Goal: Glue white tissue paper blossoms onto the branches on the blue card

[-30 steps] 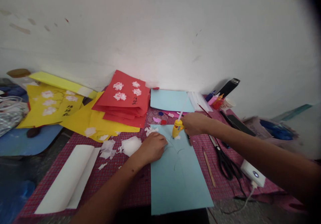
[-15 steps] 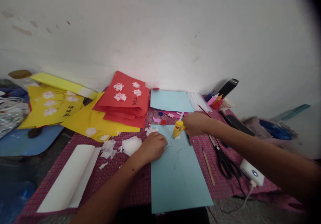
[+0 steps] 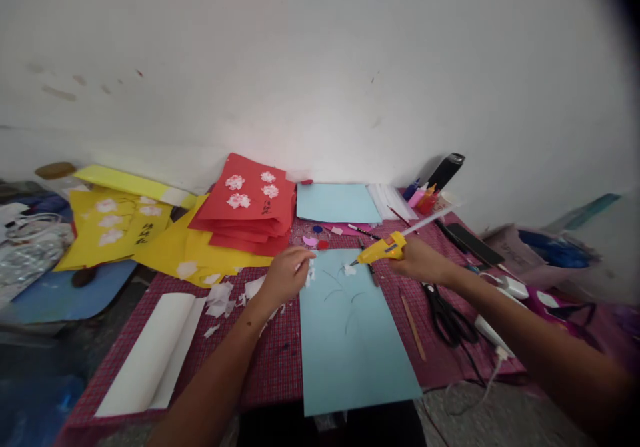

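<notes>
Table (image 3: pixel 280 380), covered in checked cloth (image 3: pixel 203 357), its far edge set near a pale, marked wall (image 3: pixel 320 67). Blue sheet (image 3: pixel 357 363), laid across to the near edge. Yellow glue gun (image 3: pixel 381 249), held at the sheet's far right corner; nozzle (image 3: pixel 355 262) pointed left and down toward a white paper scrap (image 3: pixel 350 270), long axis slanted up rightward along the glue stick (image 3: pixel 430 219). Right hand (image 3: pixel 419 259), closed round the gun. Left hand (image 3: pixel 286 275), curled, placed by the sheet's far left corner; whether anything is pinched cannot be told.
</notes>
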The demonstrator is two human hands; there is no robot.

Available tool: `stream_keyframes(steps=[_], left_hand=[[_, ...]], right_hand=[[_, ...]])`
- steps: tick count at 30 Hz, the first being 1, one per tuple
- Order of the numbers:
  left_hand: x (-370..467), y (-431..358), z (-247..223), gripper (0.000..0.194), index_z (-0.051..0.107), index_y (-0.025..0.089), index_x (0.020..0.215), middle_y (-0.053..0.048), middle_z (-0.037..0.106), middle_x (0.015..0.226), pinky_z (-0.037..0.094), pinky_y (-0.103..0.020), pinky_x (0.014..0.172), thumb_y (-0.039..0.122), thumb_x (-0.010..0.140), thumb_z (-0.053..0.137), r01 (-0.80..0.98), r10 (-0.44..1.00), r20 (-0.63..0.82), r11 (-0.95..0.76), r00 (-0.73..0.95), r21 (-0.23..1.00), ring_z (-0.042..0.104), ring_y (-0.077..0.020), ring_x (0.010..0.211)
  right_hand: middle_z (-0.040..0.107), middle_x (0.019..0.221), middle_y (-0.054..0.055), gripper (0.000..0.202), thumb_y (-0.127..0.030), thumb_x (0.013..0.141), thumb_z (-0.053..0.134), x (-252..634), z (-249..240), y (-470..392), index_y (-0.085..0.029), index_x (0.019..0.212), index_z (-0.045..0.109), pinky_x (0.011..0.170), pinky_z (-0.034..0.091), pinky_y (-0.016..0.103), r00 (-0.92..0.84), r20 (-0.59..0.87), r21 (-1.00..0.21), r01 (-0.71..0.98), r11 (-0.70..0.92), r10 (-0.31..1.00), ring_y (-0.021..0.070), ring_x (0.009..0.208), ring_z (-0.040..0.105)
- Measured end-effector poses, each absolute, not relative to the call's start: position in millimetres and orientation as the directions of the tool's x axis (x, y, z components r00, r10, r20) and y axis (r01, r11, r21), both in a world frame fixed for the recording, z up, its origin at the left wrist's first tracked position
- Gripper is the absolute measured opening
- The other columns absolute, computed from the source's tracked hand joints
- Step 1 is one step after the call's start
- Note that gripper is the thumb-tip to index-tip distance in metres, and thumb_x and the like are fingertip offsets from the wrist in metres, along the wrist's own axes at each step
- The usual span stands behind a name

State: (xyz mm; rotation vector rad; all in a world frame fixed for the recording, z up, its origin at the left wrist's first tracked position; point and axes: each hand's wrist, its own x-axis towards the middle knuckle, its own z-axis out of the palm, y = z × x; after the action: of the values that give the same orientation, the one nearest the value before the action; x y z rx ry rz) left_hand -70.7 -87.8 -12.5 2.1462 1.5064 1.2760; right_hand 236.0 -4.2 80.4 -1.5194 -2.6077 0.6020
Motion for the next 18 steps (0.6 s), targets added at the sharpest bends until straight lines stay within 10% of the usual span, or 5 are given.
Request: stream_keyframes(steps=[6, 18], left_hand=[[-89, -81, -10, 0.021, 0.07, 0.018, 0.096, -0.005, 0.071, 0.096, 0.049, -0.032, 0.086, 0.016, 0.086, 0.053, 0.697, 0.894, 0.428, -0.226, -0.129, 0.681, 0.064, -0.0184, 0.093], [-69, -81, -4, 0.024, 0.073, 0.018, 0.098, -0.006, 0.069, 0.093, 0.047, -0.029, 0.082, 0.019, 0.083, 0.054, 0.832, 0.973, 0.183, -0.215, 0.139, 0.511, 0.061, -0.0183, 0.089]], right_hand=[[0.061, 0.062, 0.0, 0.02, -0.021, 0.071, 0.052, 259, 41, -56, -0.015, 0.082, 0.068, 0.049, 0.036, 0.024, -0.323, -0.094, -0.753, 0.642, 0.145, 0.942, 0.0146, 0.056, 0.052], [0.054, 0.05, -0.002, 0.012, -0.022, 0.071, 0.054, 256, -16, -82, -0.016, 0.072, 0.064, 0.045, 0.033, 0.023, -0.202, -0.171, -0.815, 0.579, -0.023, 0.964, 0.0126, 0.046, 0.046]])
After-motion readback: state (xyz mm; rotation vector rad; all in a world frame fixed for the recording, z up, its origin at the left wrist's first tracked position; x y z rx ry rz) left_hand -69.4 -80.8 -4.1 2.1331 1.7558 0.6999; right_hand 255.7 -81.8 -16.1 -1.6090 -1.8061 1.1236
